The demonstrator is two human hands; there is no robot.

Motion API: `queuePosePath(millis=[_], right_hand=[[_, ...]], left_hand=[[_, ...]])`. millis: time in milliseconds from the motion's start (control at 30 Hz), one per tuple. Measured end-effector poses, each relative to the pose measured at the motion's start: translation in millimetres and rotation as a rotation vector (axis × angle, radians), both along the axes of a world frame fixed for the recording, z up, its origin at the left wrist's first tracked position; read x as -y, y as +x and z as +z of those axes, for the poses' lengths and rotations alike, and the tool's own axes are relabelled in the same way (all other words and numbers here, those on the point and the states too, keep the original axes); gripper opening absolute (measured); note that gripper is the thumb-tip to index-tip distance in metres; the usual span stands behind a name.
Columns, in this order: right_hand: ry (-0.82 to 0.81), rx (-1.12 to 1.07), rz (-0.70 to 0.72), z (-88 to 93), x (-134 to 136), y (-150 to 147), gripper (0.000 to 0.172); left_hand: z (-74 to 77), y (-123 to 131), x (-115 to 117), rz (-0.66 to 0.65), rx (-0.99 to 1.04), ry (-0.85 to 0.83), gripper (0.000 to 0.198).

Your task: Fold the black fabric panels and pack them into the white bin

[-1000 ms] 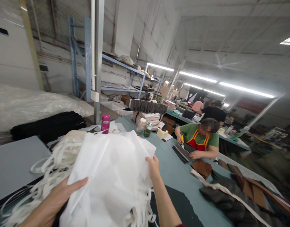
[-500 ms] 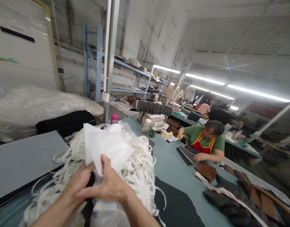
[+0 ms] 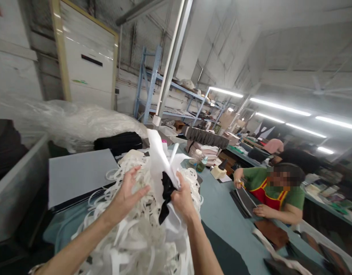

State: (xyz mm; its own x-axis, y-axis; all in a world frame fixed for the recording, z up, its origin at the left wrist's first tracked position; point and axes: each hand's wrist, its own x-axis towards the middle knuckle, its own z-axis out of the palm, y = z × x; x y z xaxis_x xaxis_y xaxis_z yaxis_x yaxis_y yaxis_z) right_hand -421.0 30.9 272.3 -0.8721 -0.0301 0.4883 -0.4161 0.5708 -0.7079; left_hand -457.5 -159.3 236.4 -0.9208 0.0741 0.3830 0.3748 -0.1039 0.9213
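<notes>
My right hand (image 3: 182,198) is closed around a bunched white sheet (image 3: 158,152) with a black piece of cloth (image 3: 166,194) against it. The sheet stands up above the fingers and hangs down below them. To its left, my left hand (image 3: 131,194) has its fingers apart and holds nothing, over a big heap of white strips (image 3: 121,236). The heap spreads beneath both hands on the blue-green table (image 3: 218,217).
A grey board (image 3: 81,175) lies left of the heap, with a black roll (image 3: 118,142) behind it. Bottles (image 3: 201,164) and a cream block (image 3: 218,172) stand beyond. At right, a person in green (image 3: 293,194) handles dark pieces (image 3: 244,202).
My left hand has come off the white sheet and moved left, its fingers apart. The sheet is now bunched in my right hand, and the black cloth shows more. The view has turned left.
</notes>
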Motion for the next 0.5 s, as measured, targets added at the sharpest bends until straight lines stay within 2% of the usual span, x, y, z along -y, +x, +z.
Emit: queuePosePath(millis=[67, 133, 200, 267, 333, 433, 500], right_hand=[[0.421, -0.104, -0.038, 12.6, -9.2, -0.6, 0.064], [0.802, -0.169, -0.009, 21.9, -7.9, 0.4, 0.054], [1.037, -0.224, 0.08, 26.2, 2.1, 3.8, 0.036], [1.115, -0.28, 0.158, 25.3, 14.0, 9.4, 0.027], [1.085, -0.344, 0.162, 20.2, 22.0, 15.2, 0.033], [0.96, -0.484, 0.083, 8.4, 24.7, 18.1, 0.047], [0.851, -0.544, -0.006, 1.2, 26.2, 14.4, 0.055]], left_hand=[[2.0, -1.6, 9.1, 0.191, -0.466, -0.357, 0.082], [9.3, -1.5, 14.3, 0.233, -0.799, -0.665, 0.077], [18.1, -1.9, 17.6, 0.143, -0.9, -0.912, 0.078], [23.5, -4.6, 23.3, 0.053, -0.828, -1.026, 0.081], [23.3, -8.5, 32.9, -0.028, -0.631, -0.944, 0.066], [17.7, -8.6, 48.2, -0.129, -0.2, -0.549, 0.028], [15.9, -3.5, 52.1, -0.126, -0.043, -0.362, 0.013]])
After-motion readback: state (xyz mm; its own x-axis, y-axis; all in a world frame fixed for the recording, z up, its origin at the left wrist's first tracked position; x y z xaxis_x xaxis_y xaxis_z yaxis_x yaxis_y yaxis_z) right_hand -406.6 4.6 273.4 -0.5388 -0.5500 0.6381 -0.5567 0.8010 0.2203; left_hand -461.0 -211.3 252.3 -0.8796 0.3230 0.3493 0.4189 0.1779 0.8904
